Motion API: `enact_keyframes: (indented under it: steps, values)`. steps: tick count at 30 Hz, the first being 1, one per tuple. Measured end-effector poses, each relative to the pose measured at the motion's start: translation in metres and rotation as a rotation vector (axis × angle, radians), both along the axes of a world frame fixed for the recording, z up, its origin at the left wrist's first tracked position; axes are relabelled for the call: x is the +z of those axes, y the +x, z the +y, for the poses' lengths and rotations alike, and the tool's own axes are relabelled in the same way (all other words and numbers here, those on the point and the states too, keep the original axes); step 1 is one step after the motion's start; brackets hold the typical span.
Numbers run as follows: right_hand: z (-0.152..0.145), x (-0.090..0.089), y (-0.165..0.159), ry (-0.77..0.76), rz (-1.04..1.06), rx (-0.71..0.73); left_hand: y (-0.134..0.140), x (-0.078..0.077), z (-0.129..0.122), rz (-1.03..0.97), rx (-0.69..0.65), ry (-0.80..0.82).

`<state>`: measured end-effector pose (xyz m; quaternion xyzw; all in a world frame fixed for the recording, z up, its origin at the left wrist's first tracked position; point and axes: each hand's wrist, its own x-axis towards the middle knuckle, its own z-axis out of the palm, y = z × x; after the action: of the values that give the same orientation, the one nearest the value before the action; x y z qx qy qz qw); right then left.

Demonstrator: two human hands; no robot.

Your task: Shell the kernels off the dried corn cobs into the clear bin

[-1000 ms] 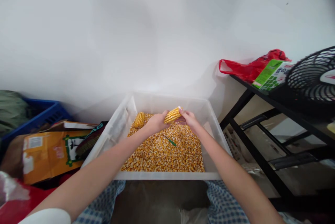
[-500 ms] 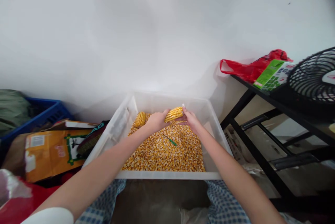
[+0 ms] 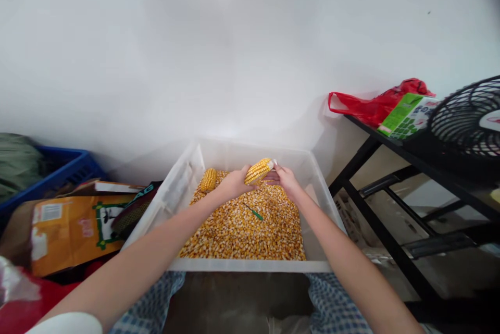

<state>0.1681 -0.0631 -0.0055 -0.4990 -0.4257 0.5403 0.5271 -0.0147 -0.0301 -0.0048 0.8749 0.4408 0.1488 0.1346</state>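
Between my hands, above the loose corn kernels [image 3: 242,237], is a yellow corn cob [image 3: 258,171] covered in kernels, its pale end toward the right. My left hand [image 3: 235,183] is closed around its left end. At the pale end my right hand [image 3: 286,178] grips with thumb and fingers, some of them hidden behind the cob. A second corn cob [image 3: 208,180] lies on the kernels in the far left of the translucent plastic bin [image 3: 250,265]. A screwdriver with a green handle [image 3: 257,214] rests on the kernels below my hands.
On the right, a black rack [image 3: 414,157] bears a red plastic bag [image 3: 375,107], a green-and-white carton [image 3: 408,115] and a black fan [image 3: 469,115]. To the left are a blue crate [image 3: 74,167] and an orange cardboard box [image 3: 74,230]. A white wall [image 3: 250,52] stands behind the bin.
The cob has turned in my hands, so its pale end now shows at the right. Both hands stay in nearly the same place, and the view has shifted slightly.
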Motion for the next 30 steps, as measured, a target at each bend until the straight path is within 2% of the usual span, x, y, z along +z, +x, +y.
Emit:
enact_keyframes:
  steps: [4, 7, 14, 18, 23, 28, 30]
  values:
    - [-0.001, 0.006, 0.000, -0.058, -0.015, 0.013, 0.001, 0.007, -0.006, 0.030, 0.009, 0.048]
    - [-0.004, 0.007, -0.003, -0.030, -0.075, -0.005, 0.002, 0.012, -0.011, 0.024, -0.004, 0.053]
    - [-0.007, 0.005, -0.010, -0.009, -0.158, -0.024, 0.003, 0.010, -0.011, -0.026, 0.026, 0.014]
    - [-0.007, 0.003, -0.008, 0.021, -0.097, 0.033, 0.002, 0.010, -0.007, -0.040, 0.054, -0.006]
    - [-0.005, -0.004, -0.004, 0.024, -0.018, 0.093, -0.001, 0.007, -0.002, -0.047, -0.008, -0.062]
    - [-0.006, -0.002, -0.001, 0.037, 0.008, 0.071, -0.001, 0.005, -0.001, -0.163, -0.067, -0.231]
    - [-0.007, 0.002, -0.002, 0.039, 0.024, 0.063, -0.001, 0.006, -0.001, -0.179, -0.049, -0.222]
